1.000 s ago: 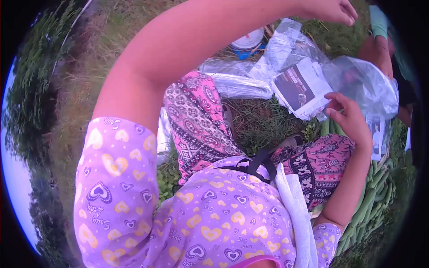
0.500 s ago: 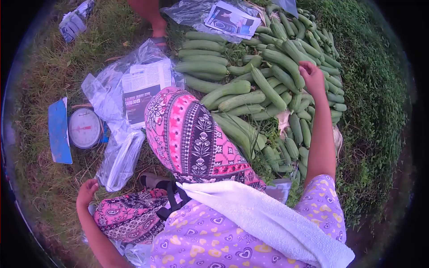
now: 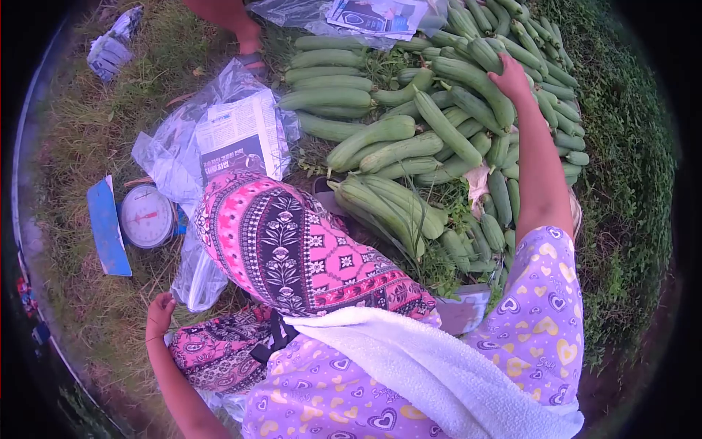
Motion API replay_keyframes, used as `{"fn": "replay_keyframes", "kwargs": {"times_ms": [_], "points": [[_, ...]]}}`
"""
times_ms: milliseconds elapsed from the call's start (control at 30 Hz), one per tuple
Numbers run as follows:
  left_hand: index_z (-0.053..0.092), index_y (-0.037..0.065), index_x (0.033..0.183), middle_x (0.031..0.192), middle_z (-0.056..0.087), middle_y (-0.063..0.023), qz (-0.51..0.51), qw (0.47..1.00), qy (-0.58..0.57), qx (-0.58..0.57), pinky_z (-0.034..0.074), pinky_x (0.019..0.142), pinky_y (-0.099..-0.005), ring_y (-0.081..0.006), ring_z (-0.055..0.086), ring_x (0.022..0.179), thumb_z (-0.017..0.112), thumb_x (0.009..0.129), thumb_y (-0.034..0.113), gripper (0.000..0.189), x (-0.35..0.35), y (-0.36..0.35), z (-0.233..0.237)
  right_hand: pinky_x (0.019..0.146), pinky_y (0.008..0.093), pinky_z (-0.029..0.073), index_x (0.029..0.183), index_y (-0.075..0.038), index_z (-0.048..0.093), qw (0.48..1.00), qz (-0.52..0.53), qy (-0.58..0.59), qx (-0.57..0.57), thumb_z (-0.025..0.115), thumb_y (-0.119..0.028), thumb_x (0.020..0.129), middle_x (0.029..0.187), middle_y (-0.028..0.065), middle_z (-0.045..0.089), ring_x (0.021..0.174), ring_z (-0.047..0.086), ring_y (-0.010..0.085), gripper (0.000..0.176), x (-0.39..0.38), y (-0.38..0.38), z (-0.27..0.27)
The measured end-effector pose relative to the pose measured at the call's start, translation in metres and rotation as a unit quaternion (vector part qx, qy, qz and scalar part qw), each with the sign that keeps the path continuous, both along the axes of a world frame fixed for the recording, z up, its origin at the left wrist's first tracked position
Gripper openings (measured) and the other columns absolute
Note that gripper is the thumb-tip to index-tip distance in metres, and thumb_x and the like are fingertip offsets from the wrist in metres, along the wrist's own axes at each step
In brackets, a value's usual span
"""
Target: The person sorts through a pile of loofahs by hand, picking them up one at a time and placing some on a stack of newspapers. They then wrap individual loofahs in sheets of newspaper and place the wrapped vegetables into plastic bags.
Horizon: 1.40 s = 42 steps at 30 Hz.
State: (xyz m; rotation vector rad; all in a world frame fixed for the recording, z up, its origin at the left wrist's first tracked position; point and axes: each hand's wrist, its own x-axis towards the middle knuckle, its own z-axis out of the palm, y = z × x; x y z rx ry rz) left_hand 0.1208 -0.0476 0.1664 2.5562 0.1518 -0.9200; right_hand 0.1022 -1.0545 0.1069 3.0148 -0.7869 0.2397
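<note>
My right hand point(image 3: 511, 79) reaches over the big pile, its fingers closed on the end of a green luffa gourd point(image 3: 484, 54). More long green luffa gourds point(image 3: 447, 126) lie under and around that arm. On the other side, my left hand point(image 3: 160, 316) hangs beside my bent knee with loosely curled fingers and nothing visible in it. Near it lies a clear plastic bag point(image 3: 199, 284). A round dial scale point(image 3: 147, 216) stands on the grass beyond, next to a blue panel point(image 3: 108, 225).
Newspaper point(image 3: 238, 135) lies on plastic sheeting at the left of a row of gourds point(image 3: 329, 77). Further newspaper point(image 3: 376, 16) rests at the top. Another person's foot point(image 3: 251, 58) stands near the sheeting. A white towel point(image 3: 439, 366) hangs across my body.
My right hand has moved farther up the pile and onto a gourd. My left hand has shifted slightly right. The view has tilted and my knee has moved left over the newspaper's lower edge.
</note>
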Motion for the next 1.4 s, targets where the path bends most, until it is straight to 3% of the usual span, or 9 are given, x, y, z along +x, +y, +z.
{"fn": "replay_keyframes", "kwargs": {"times_ms": [267,367,467,600,767,900,1000,1133,1400], "points": [[0.059,-0.006,0.111,0.100,0.067,-0.0131,0.002,0.999,0.007,0.033,0.050,0.083,-0.0312,-0.0189,0.064,0.091,0.062,0.086,0.014,0.032,-0.003,-0.005,0.006,0.096,0.0433,0.043,0.130,-0.015,0.050,0.999,-0.048,0.008,-0.017,0.073,-0.035,0.074,0.127,0.0086,0.056,0.117,0.051,0.0292,0.064,0.000,0.006,0.003],[0.058,-0.006,0.112,0.100,0.066,-0.0133,0.012,0.999,0.005,0.031,0.049,0.083,-0.0312,-0.0191,0.063,0.091,0.062,0.086,0.014,0.032,-0.001,-0.005,0.004,0.093,0.0380,0.044,0.127,-0.011,0.054,0.991,-0.053,-0.121,-0.019,0.073,-0.032,0.076,0.120,0.0109,0.060,0.112,0.056,0.0261,0.059,-0.012,0.004,0.015],[0.058,-0.005,0.113,0.101,0.066,-0.0137,0.011,1.000,0.000,0.022,0.049,0.084,-0.0313,-0.0195,0.063,0.092,0.062,0.086,0.013,0.033,0.004,-0.017,0.006,0.090,0.0317,0.044,0.124,-0.008,0.056,0.945,-0.090,-0.261,0.175,0.072,-0.029,0.079,0.110,0.0107,0.064,0.104,0.059,0.0193,0.053,-0.025,0.043,0.072],[0.058,-0.006,0.112,0.102,0.066,-0.0140,-0.006,1.000,-0.003,0.015,0.049,0.084,-0.0311,-0.0194,0.063,0.092,0.062,0.086,0.012,0.032,0.018,-0.016,-0.001,0.090,0.0290,0.043,0.117,0.000,0.059,0.762,-0.012,-0.427,0.486,0.070,-0.019,0.081,0.109,0.0086,0.064,0.100,0.058,0.0147,0.042,-0.041,0.045,0.104],[0.058,-0.006,0.112,0.100,0.066,-0.0131,-0.013,0.999,-0.029,0.013,0.049,0.085,-0.0313,-0.0190,0.063,0.092,0.062,0.086,0.013,0.032,0.026,-0.024,0.005,0.098,0.0422,0.043,0.133,0.003,0.039,0.519,0.030,-0.453,0.725,0.047,-0.030,0.089,0.122,0.0214,0.055,0.109,0.055,0.0313,0.055,-0.032,0.086,0.115],[0.057,-0.006,0.112,0.102,0.066,-0.0130,-0.004,0.999,-0.047,-0.002,0.048,0.085,-0.0313,-0.0190,0.063,0.094,0.062,0.086,0.014,0.033,0.022,-0.029,0.012,0.090,0.0431,0.048,0.131,0.005,0.040,0.385,0.045,-0.396,0.832,0.051,-0.037,0.088,0.120,0.0213,0.055,0.103,0.058,0.0319,0.061,-0.012,0.109,0.082],[0.057,-0.006,0.113,0.103,0.065,-0.0128,0.010,0.998,-0.054,-0.014,0.048,0.085,-0.0308,-0.0188,0.062,0.095,0.062,0.087,0.014,0.033,0.013,-0.027,0.016,0.080,0.0408,0.053,0.130,0.003,0.042,0.479,-0.001,-0.319,0.818,0.058,-0.045,0.087,0.112,0.0182,0.058,0.097,0.060,0.0287,0.067,-0.003,0.146,0.067],[0.057,-0.005,0.113,0.103,0.065,-0.0116,0.021,0.999,-0.033,-0.025,0.048,0.086,-0.0301,-0.0175,0.062,0.095,0.061,0.088,0.013,0.031,0.006,-0.012,0.015,0.078,0.0334,0.053,0.130,-0.003,0.041,0.606,0.017,-0.025,0.795,0.067,-0.042,0.082,0.108,0.0108,0.056,0.086,0.062,0.0202,0.068,-0.010,0.201,0.045],[0.056,-0.006,0.115,0.106,0.064,-0.0116,0.048,0.998,-0.006,-0.026,0.047,0.089,-0.0295,-0.0172,0.061,0.098,0.059,0.090,0.013,0.032,-0.008,-0.004,0.017,0.091,0.0335,0.045,0.130,-0.002,0.048,0.596,0.036,0.216,0.773,0.074,-0.040,0.076,0.119,0.0120,0.058,0.103,0.058,0.0188,0.071,-0.047,0.269,-0.045]]}}
